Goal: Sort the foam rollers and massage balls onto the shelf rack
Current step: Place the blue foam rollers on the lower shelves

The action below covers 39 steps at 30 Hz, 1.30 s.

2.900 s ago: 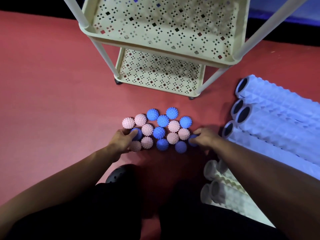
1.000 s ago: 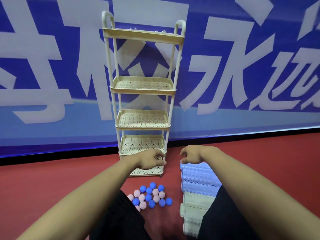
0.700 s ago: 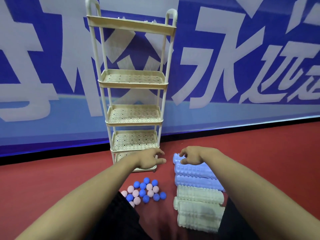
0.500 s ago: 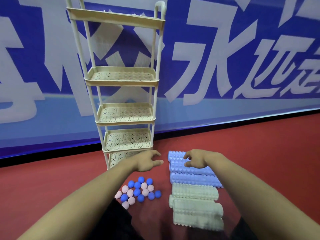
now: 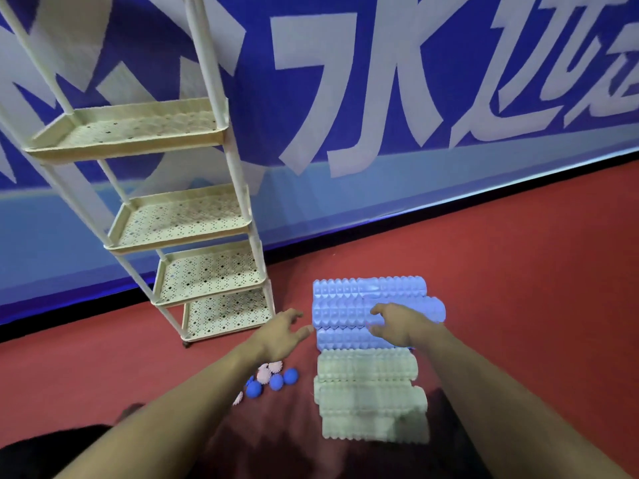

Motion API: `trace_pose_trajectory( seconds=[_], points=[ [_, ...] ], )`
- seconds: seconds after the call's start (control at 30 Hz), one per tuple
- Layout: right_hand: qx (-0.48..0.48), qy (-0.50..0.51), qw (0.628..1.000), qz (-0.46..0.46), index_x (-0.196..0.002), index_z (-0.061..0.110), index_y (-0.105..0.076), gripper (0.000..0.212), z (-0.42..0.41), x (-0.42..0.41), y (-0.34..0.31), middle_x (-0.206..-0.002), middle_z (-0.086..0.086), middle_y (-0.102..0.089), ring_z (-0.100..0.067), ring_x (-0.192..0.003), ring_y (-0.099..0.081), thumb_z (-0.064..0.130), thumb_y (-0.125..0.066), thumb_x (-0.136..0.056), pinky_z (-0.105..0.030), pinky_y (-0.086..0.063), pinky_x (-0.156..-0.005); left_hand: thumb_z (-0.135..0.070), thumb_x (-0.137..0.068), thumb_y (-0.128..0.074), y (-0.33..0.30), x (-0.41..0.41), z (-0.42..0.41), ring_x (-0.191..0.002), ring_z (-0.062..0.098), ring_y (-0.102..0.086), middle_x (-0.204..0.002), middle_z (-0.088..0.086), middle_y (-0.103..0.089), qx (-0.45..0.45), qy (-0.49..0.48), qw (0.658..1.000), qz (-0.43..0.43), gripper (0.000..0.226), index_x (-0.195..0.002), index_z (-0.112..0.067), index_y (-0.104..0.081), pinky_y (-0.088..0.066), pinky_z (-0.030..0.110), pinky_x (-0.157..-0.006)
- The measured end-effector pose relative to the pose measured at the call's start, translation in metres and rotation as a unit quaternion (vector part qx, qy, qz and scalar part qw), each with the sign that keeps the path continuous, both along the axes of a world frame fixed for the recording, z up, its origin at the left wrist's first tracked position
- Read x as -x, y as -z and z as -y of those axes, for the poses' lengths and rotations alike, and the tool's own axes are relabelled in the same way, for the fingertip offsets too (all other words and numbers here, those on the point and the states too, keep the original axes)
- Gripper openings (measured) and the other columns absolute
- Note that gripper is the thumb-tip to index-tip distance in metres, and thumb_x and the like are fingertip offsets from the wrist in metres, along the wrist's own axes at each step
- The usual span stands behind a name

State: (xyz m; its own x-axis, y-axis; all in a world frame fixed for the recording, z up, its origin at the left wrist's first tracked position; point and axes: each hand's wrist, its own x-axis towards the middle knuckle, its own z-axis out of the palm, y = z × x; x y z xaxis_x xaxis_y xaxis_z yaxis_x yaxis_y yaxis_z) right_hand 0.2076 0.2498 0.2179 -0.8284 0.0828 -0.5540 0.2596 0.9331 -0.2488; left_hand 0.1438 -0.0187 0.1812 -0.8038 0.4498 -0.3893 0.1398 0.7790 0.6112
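- The blue banner point(image 5: 415, 98) along the wall behind the shelf rack point(image 5: 193, 219) carries large white Chinese characters.
- One whole character in the middle reads "永".
- The characters to either side are cut off by the frame or hidden by the rack and cannot be read.

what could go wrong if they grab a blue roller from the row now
The blue foam rollers lie packed side by side, so pulling one out may roll its neighbours away. The massage balls sit loose beside the left hand and could scatter if bumped. The shelf rack looks narrow and tall, so a long roller may overhang.
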Motion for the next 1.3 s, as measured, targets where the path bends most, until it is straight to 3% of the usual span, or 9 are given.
trace_pose_trajectory(
  seconds=[0.2,0.37,0.53,0.73,0.87,1.03,1.13,1.23,1.3],
  points=[
    [0.007,0.038,0.999,-0.01,-0.151,0.023,-0.036,0.063,-0.026,0.055,0.098,-0.148,-0.008,-0.044,-0.028,-0.127,-0.053,0.046,-0.056,-0.097,-0.038,-0.046,-0.099,-0.049,-0.093,-0.062,0.101,0.055,-0.023,-0.121,0.022,-0.056,-0.139,0.008,-0.054,-0.021,-0.068,0.993,0.09,0.064,-0.145,-0.018,-0.041,-0.044,0.037,-0.105],
    [-0.019,0.009,1.0,0.005,-0.155,0.025,-0.029,0.078,-0.031,0.112,0.192,-0.159,-0.005,-0.031,-0.029,-0.141,-0.038,0.053,-0.062,-0.091,-0.041,-0.039,-0.11,-0.075,-0.067,-0.063,0.199,0.108,-0.036,-0.121,0.026,-0.056,-0.143,0.008,-0.048,-0.038,-0.106,0.982,0.152,0.1,-0.149,-0.026,-0.032,-0.046,0.046,-0.105],
    [-0.044,-0.044,0.998,0.0,-0.159,0.031,-0.014,0.1,-0.05,0.184,0.263,-0.166,-0.001,-0.014,-0.022,-0.152,-0.014,0.062,-0.069,-0.081,-0.037,-0.017,-0.122,-0.056,-0.084,-0.069,0.255,0.138,-0.045,-0.122,0.025,-0.054,-0.145,0.004,-0.044,-0.051,-0.136,0.975,0.166,0.082,-0.15,-0.027,-0.03,-0.045,0.042,-0.106],
    [-0.093,-0.09,0.99,0.056,-0.156,0.03,-0.017,0.123,-0.074,0.215,0.316,-0.16,-0.003,-0.028,-0.028,-0.145,-0.028,0.081,-0.071,-0.058,-0.042,-0.022,-0.118,-0.05,-0.089,-0.067,0.292,0.144,-0.036,-0.113,0.014,-0.058,-0.132,-0.009,-0.047,-0.039,-0.151,0.964,0.214,0.071,-0.148,-0.032,-0.032,-0.05,0.031,-0.089],
    [-0.111,-0.115,0.987,-0.003,-0.146,0.028,-0.033,0.107,-0.073,0.218,0.304,-0.14,-0.006,-0.046,-0.033,-0.127,-0.043,0.079,-0.071,-0.06,-0.043,-0.033,-0.108,-0.049,-0.089,-0.068,0.284,0.143,-0.035,-0.109,0.01,-0.057,-0.133,-0.007,-0.048,-0.071,-0.166,0.955,0.237,0.072,-0.148,-0.032,-0.032,-0.049,0.029,-0.086],
    [-0.082,-0.085,0.99,-0.075,-0.148,0.027,-0.032,0.101,-0.053,0.204,0.25,-0.129,-0.007,-0.05,-0.034,-0.115,-0.048,0.076,-0.069,-0.068,-0.041,-0.035,-0.102,-0.047,-0.089,-0.069,0.236,0.141,-0.034,-0.115,0.014,-0.058,-0.138,-0.005,-0.046,-0.096,-0.138,0.964,0.208,0.075,-0.15,-0.029,-0.03,-0.048,0.031,-0.093],
    [-0.062,-0.07,0.986,-0.141,-0.146,0.028,-0.034,0.1,-0.032,0.184,0.206,-0.126,-0.003,-0.049,-0.03,-0.113,-0.048,0.079,-0.066,-0.067,-0.041,-0.038,-0.099,-0.044,-0.086,-0.073,0.196,0.139,-0.025,-0.113,0.016,-0.06,-0.136,-0.004,-0.048,-0.124,-0.136,0.967,0.178,0.069,-0.144,-0.027,-0.038,-0.05,0.03,-0.089],
    [-0.007,-0.011,0.982,-0.186,-0.141,0.032,-0.038,0.097,-0.004,0.157,0.158,-0.126,0.0,-0.051,-0.028,-0.115,-0.05,0.08,-0.068,-0.063,-0.042,-0.041,-0.098,-0.063,-0.071,-0.077,0.151,0.132,-0.005,-0.113,0.017,-0.06,-0.136,-0.004,-0.051,-0.144,-0.128,0.972,0.136,0.078,-0.133,-0.029,-0.045,-0.05,0.039,-0.099],
    [0.039,0.033,0.977,-0.209,-0.138,0.035,-0.04,0.098,0.021,0.136,0.129,-0.125,0.003,-0.054,-0.026,-0.115,-0.053,0.084,-0.067,-0.058,-0.044,-0.044,-0.097,-0.058,-0.07,-0.081,0.119,0.122,0.01,-0.111,0.015,-0.062,-0.13,-0.004,-0.058,-0.162,-0.129,0.972,0.111,0.079,-0.134,-0.029,-0.046,-0.05,0.039,-0.102]
  ],
)
